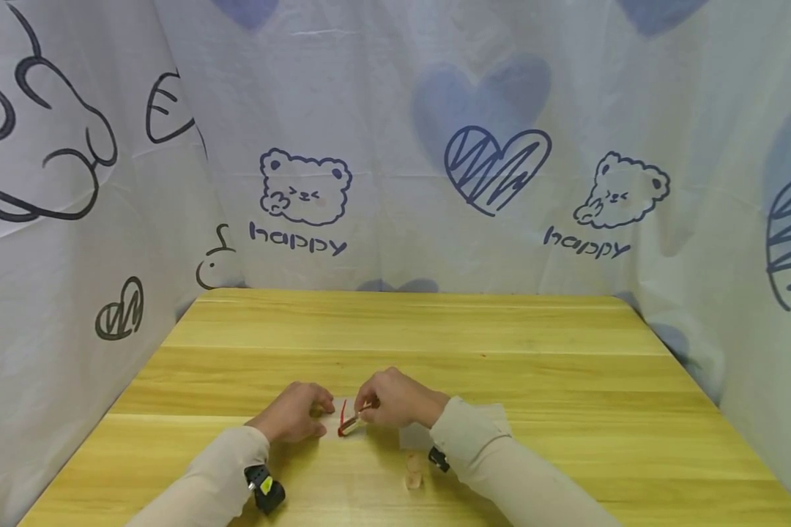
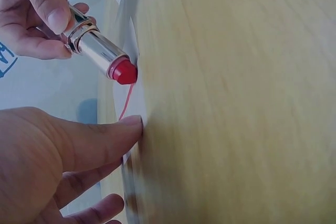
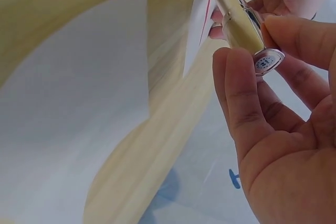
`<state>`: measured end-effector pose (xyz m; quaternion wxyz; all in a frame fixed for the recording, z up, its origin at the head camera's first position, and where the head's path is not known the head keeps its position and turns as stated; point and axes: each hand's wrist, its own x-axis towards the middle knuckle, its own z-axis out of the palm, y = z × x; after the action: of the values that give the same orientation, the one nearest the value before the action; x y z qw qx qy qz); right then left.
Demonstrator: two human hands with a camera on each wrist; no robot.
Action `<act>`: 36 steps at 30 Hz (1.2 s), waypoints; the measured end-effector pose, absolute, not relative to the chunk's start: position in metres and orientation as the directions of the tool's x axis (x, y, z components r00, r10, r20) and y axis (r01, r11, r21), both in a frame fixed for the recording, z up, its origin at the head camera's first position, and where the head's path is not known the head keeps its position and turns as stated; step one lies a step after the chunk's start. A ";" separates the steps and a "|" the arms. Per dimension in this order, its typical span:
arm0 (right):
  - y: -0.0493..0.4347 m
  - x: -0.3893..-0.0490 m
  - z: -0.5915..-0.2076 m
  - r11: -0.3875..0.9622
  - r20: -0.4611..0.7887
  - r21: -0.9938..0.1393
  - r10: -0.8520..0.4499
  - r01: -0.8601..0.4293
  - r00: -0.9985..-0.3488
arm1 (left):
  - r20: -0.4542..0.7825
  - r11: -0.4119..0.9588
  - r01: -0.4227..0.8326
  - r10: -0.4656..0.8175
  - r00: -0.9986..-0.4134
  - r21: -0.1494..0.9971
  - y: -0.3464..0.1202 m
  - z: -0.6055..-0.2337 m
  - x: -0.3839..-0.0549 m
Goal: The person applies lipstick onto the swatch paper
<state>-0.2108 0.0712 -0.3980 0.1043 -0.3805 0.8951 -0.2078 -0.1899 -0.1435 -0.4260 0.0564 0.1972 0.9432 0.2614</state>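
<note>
My right hand (image 1: 395,399) grips a gold lipstick (image 2: 100,48) by its base between thumb and fingers. The lipstick slants downward, its red tip right at a small white sheet of paper (image 3: 197,30). A thin red line (image 2: 126,100) runs over that sheet and meets the tip. At the sheet's left side, my left hand (image 1: 296,413) rests with the thumb's tip on the paper and the other fingers loosely bent, holding no object. The right wrist view shows the lipstick's round base label (image 3: 265,63) facing the camera.
A second white sheet (image 3: 105,77) lies to the right, partly under my right forearm. Near the table's front stands a small pale gold piece (image 1: 413,472). The wooden table (image 1: 409,329) ends at a white curtain (image 1: 395,146) printed with hearts and bears.
</note>
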 end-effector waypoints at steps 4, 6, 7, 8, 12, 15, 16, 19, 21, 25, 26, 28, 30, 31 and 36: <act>0.071 -0.209 -0.397 0.619 -0.038 -0.455 -0.732 -0.640 -0.681 | -0.010 0.793 0.331 0.391 -0.920 0.512 -0.143 -0.426 -0.190; 0.071 -0.209 -0.396 0.615 -0.040 -0.458 -0.736 -0.642 -0.676 | -0.008 0.794 0.332 0.391 -0.921 0.510 -0.143 -0.426 -0.189; 0.071 -0.209 -0.396 0.613 -0.040 -0.459 -0.737 -0.643 -0.675 | -0.005 0.793 0.337 0.394 -0.919 0.508 -0.143 -0.426 -0.189; 0.071 -0.208 -0.396 0.612 -0.040 -0.460 -0.738 -0.644 -0.673 | -0.002 0.791 0.341 0.398 -0.918 0.508 -0.143 -0.426 -0.189; 0.071 -0.207 -0.395 0.611 -0.036 -0.457 -0.739 -0.647 -0.672 | 0.001 0.788 0.348 0.404 -0.915 0.507 -0.143 -0.426 -0.190; 0.071 -0.207 -0.394 0.614 -0.042 -0.456 -0.738 -0.645 -0.673 | -0.004 0.790 0.343 0.401 -0.916 0.508 -0.143 -0.425 -0.190; 0.071 -0.206 -0.394 0.614 -0.044 -0.455 -0.739 -0.645 -0.673 | -0.004 0.789 0.346 0.403 -0.915 0.508 -0.143 -0.425 -0.190; 0.070 -0.205 -0.392 0.614 -0.049 -0.450 -0.742 -0.648 -0.669 | 0.004 0.787 0.359 0.413 -0.911 0.501 -0.144 -0.424 -0.191; 0.070 -0.205 -0.391 0.613 -0.049 -0.448 -0.743 -0.651 -0.667 | 0.014 0.783 0.375 0.425 -0.905 0.496 -0.144 -0.424 -0.191; 0.070 -0.205 -0.391 0.612 -0.049 -0.450 -0.744 -0.650 -0.667 | 0.021 0.779 0.387 0.434 -0.901 0.493 -0.144 -0.424 -0.191; 0.070 -0.205 -0.391 0.612 -0.050 -0.452 -0.743 -0.649 -0.667 | 0.023 0.778 0.389 0.435 -0.900 0.493 -0.144 -0.424 -0.192; 0.070 -0.205 -0.391 0.613 -0.051 -0.454 -0.743 -0.647 -0.668 | 0.026 0.778 0.388 0.433 -0.901 0.494 -0.144 -0.424 -0.192; 0.070 -0.205 -0.392 0.617 -0.058 -0.454 -0.740 -0.643 -0.670 | 0.021 0.781 0.379 0.426 -0.905 0.497 -0.144 -0.425 -0.191; 0.071 -0.206 -0.393 0.619 -0.062 -0.454 -0.739 -0.641 -0.670 | 0.018 0.781 0.374 0.422 -0.907 0.500 -0.144 -0.425 -0.191; 0.072 -0.206 -0.395 0.622 -0.073 -0.458 -0.738 -0.635 -0.671 | -0.003 0.784 0.346 0.405 -0.914 0.515 -0.143 -0.426 -0.189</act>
<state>-0.2058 0.0715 -0.3949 0.1282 -0.3850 0.8915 -0.2015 -0.1894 -0.1432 -0.4260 0.0565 0.1990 0.9429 0.2611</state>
